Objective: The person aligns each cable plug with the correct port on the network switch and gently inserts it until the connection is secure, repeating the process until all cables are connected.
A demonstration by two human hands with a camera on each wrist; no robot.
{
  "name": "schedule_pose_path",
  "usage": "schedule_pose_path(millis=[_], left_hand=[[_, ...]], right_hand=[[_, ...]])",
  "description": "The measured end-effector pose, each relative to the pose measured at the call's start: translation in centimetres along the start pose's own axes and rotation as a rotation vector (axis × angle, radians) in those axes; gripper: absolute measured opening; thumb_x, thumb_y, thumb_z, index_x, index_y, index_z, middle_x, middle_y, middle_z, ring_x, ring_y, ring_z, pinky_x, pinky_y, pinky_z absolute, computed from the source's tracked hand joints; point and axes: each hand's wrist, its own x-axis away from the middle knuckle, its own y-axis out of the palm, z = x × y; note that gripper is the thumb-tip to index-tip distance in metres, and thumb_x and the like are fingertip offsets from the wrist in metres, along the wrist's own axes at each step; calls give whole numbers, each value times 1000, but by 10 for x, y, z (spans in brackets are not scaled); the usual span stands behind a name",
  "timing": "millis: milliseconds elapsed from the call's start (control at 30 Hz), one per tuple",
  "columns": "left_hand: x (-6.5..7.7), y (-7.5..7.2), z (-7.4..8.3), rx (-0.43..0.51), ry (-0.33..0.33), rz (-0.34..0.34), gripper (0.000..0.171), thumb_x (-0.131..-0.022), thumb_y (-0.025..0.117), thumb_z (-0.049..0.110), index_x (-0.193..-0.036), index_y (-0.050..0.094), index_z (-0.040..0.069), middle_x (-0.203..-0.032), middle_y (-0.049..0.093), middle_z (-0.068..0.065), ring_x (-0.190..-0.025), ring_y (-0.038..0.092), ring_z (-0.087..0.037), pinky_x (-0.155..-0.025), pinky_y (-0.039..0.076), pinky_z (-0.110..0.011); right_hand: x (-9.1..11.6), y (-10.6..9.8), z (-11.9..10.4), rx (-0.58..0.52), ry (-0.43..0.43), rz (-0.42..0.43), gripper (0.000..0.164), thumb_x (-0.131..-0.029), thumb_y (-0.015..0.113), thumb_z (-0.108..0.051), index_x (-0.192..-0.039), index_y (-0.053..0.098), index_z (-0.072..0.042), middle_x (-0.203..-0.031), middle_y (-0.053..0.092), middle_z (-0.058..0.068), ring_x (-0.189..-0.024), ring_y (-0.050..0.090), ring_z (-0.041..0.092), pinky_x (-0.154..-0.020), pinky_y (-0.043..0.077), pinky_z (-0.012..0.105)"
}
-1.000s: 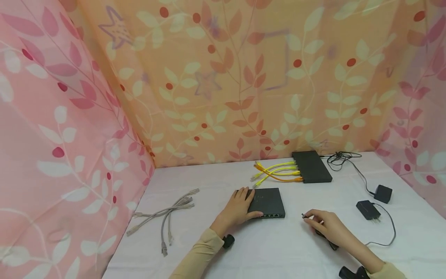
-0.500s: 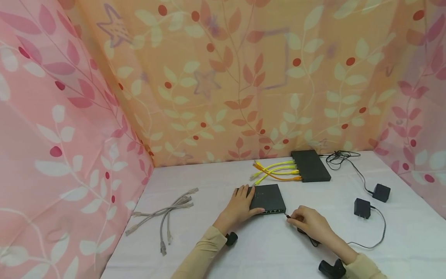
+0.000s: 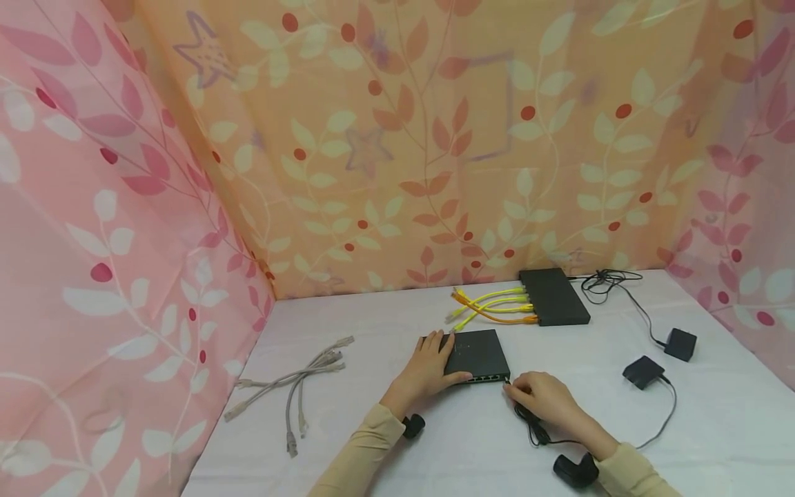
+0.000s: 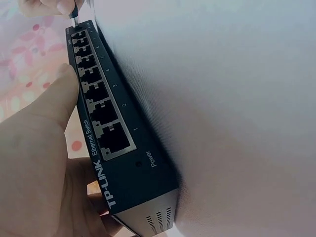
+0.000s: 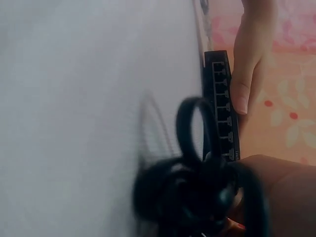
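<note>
A black TP-LINK Ethernet switch (image 3: 478, 352) lies flat on the white table, its row of ports (image 4: 96, 91) facing the person. My left hand (image 3: 424, 373) rests over its left part, fingers spread and thumb along the top front edge. At the front right corner, my right hand (image 3: 546, 400) pinches a power plug (image 4: 74, 15) against the end of the port face. How deep the plug sits is hard to tell. From that hand hangs a bundled black power cord (image 3: 531, 421), a large blur in the right wrist view. It leads to a black power adapter (image 3: 643, 373).
Behind stands another black box (image 3: 555, 297) with yellow and orange network cables (image 3: 493, 304) plugged in. Its cord runs to a second adapter (image 3: 680, 344). Several grey network cables (image 3: 298, 376) lie at the left. Floral cloth (image 3: 397, 172) walls the table.
My right hand has moved left with the plug, up to the switch's front right corner. The cord and its adapter have dragged left and turned. The left hand stays on the switch.
</note>
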Motion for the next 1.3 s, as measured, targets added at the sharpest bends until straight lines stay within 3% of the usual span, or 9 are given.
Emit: schedule_pose_path(millis=[200,367,500,733,1067,1300], left_hand=[[-1,-2,-1,12,5,-7,94,-79,38,77,-148,22,16,-151,23,-13,-141,19,-27,-112,18,-45],[-1,-8,-5,60,29,-39,98,-73,57,71,-148,22,17,-150,23,-12,-139,22,-29,-110,25,-43],[-1,-10,-9,71,53,-52,102,-69,67,65,-148,22,19,-150,22,-13,-138,24,-33,-108,29,-43],[-4,-10,-10,48,91,-47,101,-70,69,62,-147,24,15,-148,25,-14,-137,26,-29,-111,24,-41],[-6,-15,-10,-24,120,-87,96,-72,68,61,-146,27,16,-148,25,-17,-137,26,-31,-107,32,-40],[-7,-14,-14,-87,203,-85,92,-75,63,62,-146,27,17,-147,25,-20,-135,25,-31,-105,34,-40]], right_hand=[[-5,1,3,18,-52,13,21,-88,61,-29,-72,71,-20,-64,57,-13,-57,42,7,-60,35,29],[-6,3,3,5,-43,9,20,-88,61,-29,-73,70,-20,-64,57,-12,-58,42,8,-60,34,28],[-7,5,2,7,-40,12,29,-90,59,-29,-63,62,-21,-59,50,-11,-56,40,8,-59,30,27],[-7,7,-2,1,-16,39,35,-92,56,-27,-57,54,-20,-55,44,-9,-54,37,8,-56,27,26],[-8,8,-5,-16,23,64,34,-92,56,-25,-59,58,-20,-59,51,-8,-56,41,10,-60,29,29],[-8,8,-8,10,28,85,34,-91,56,-23,-58,59,-21,-62,54,-9,-60,44,10,-78,29,47]])
